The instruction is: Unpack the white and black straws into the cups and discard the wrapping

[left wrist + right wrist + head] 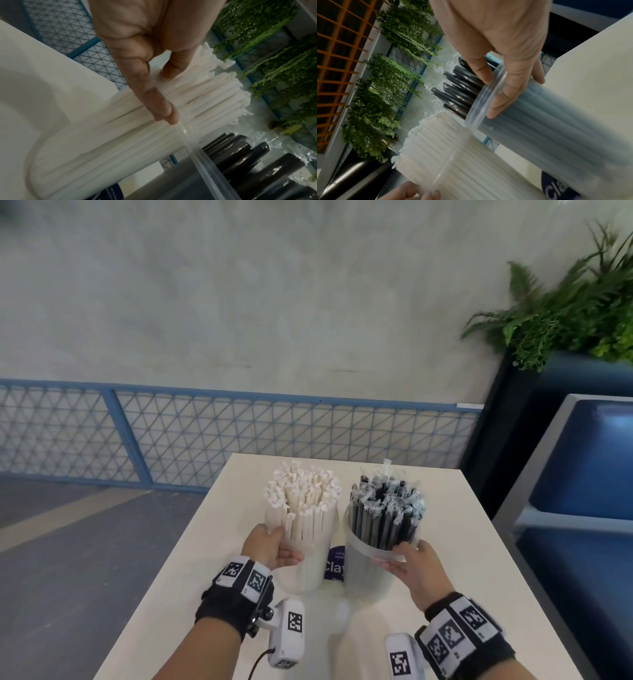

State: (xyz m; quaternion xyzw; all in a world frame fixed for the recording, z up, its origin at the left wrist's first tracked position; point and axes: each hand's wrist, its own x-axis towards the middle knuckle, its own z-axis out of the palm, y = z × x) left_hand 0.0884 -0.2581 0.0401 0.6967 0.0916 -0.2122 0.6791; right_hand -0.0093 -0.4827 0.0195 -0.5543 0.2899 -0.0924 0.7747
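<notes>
Concrete wall and a blue mesh railing (239,433) fill the background of the head view, with a fern planter (561,313) at the upper right and a blue seat (582,474) beside it; a white bench (455,529) runs forward from the person; on it stand two clear cups side by side, apart but close; the left cup (308,559) is packed with upright white straws (303,498), the right cup (366,570) with black straws (385,515) in clear film sleeves; a purple card (335,565) shows in the gap between the cups; the left hand (270,546) holds the left cup near its rim, fingers curled round the wall; the right hand (416,566) holds the right cup near its rim the same way; both wrists wear black straps with printed markers.

From the left wrist view, the left hand (145,47) fills the top; its fingers (164,108) lie along the rim of the cup of white straws (197,97), thumb against the straws; the black straws (240,152) sit at the lower right.

From the right wrist view, the right hand (501,44) wraps the rim of the cup (556,121) of black straws (458,88), thumb inside on the straws, fingers (505,97) outside on the wall; the white straws (453,146) lie below, with the left hand's fingertips (419,192) at the bottom edge.
</notes>
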